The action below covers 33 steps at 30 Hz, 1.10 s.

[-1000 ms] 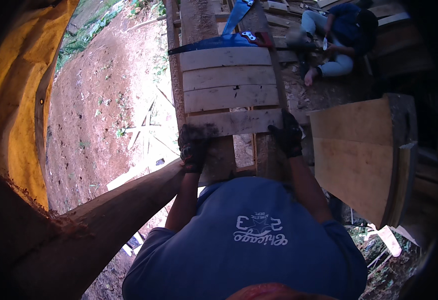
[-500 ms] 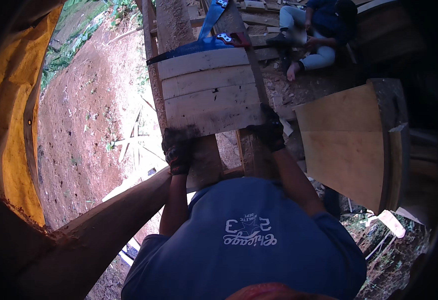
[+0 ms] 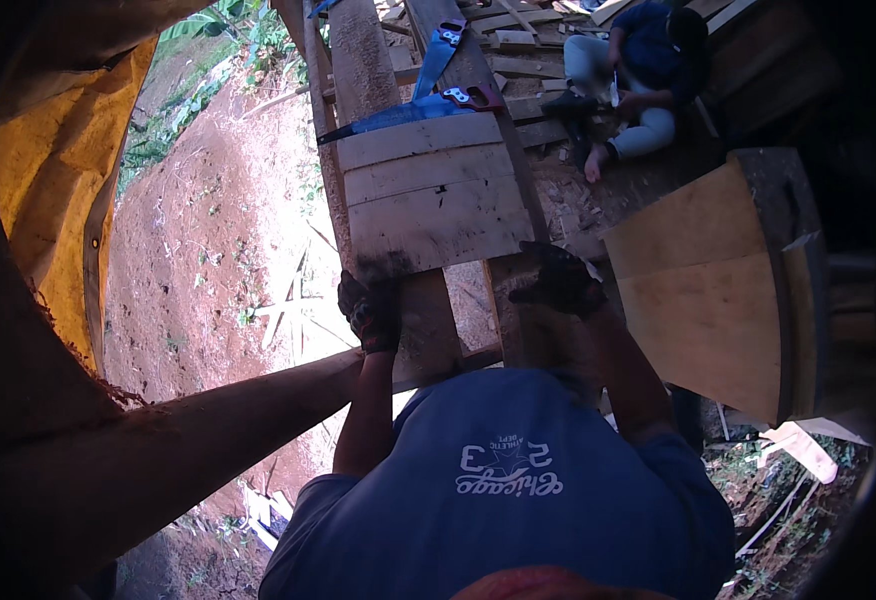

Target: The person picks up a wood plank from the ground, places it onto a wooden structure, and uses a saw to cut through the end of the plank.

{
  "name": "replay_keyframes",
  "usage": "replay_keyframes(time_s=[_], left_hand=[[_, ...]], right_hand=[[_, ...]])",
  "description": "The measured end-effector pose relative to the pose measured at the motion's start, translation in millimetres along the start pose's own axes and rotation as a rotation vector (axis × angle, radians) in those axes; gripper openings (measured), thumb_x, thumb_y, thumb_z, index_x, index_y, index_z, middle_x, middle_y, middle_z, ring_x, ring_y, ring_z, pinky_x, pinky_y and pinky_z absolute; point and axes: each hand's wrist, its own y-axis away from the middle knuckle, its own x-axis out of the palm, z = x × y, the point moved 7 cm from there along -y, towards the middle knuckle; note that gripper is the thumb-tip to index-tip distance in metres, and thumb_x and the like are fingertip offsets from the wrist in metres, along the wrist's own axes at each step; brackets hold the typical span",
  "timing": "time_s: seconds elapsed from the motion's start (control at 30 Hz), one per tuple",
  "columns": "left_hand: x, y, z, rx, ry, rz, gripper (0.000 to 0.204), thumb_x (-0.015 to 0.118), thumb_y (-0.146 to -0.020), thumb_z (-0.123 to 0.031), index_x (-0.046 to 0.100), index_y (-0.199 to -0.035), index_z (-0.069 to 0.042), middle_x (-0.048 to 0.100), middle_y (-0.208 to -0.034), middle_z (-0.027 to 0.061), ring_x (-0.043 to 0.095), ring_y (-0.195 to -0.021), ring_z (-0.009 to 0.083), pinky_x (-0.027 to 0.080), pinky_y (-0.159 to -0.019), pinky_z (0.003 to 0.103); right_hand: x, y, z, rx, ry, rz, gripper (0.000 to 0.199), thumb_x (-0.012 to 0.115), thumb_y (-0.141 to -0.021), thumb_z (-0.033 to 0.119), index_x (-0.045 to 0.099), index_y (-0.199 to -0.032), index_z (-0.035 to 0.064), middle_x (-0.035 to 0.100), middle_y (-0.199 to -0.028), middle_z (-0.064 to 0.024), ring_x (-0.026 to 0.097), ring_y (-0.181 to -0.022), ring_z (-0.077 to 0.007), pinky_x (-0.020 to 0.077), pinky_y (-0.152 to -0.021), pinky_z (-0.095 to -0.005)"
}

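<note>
Pale planks (image 3: 423, 215) lie edge to edge.
Left hand (image 3: 370, 312) at their near-left corner, fingers indistinct; right hand (image 3: 566, 282) by near-right corner, fingers spread.

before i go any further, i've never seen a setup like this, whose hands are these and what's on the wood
No machine here: these are a person's own left hand and right hand, in dark gloves. The view comes from a wide fisheye camera worn on their head, looking down, so straight edges bend near the rim.

Pale boards lie side by side across long wooden beams. A blue-bladed handsaw lies along their far edge, with another saw beyond it.

The left hand is at the nearest board's left corner, the right by its right end; whether either grips it is unclear.
</note>
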Motion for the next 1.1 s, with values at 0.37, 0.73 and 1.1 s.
replay_keyframes(time_s=[0.37, 0.73, 1.1], left_hand=[[-33.7, 65.6, -112.0, 0.445, 0.227, 0.210, 0.091, 0.078, -0.095, -0.040, 0.032, -0.160, 0.003, 0.041, -0.159, 0.0284, 0.037, -0.150, 0.0456, 0.031, -0.124, 0.055], [-22.4, 58.3, -150.9, 0.583, 0.341, 0.414, 0.083, 0.076, -0.098, -0.037, 0.036, -0.157, 0.004, 0.042, -0.159, 0.0287, 0.039, -0.149, 0.0453, 0.035, -0.122, 0.054], [-19.7, 62.3, -147.3, 0.598, 0.252, 0.497, 0.081, 0.075, -0.098, -0.039, 0.037, -0.157, 0.002, 0.042, -0.159, 0.0291, 0.038, -0.150, 0.0455, 0.033, -0.123, 0.056]], right_hand=[[-72.7, 221.2, 132.1, -0.448, -0.162, 0.020, 0.044, 0.086, -0.087, 0.025, 0.073, -0.126, 0.0116, 0.069, -0.135, -0.0114, 0.062, -0.131, -0.0312, 0.0514, -0.109, -0.0450], [-37.1, 240.1, 140.4, -0.826, -0.740, 0.076, 0.034, 0.075, -0.098, 0.024, 0.071, -0.125, 0.0021, 0.067, -0.129, -0.0176, 0.064, -0.120, -0.0352, 0.0494, -0.105, -0.0447], [13.2, 208.4, 148.6, -0.597, -1.159, 0.099, 0.033, 0.067, -0.103, 0.024, 0.065, -0.122, -0.0023, 0.068, -0.121, -0.0154, 0.065, -0.118, -0.0268, 0.0517, -0.104, -0.0408]])
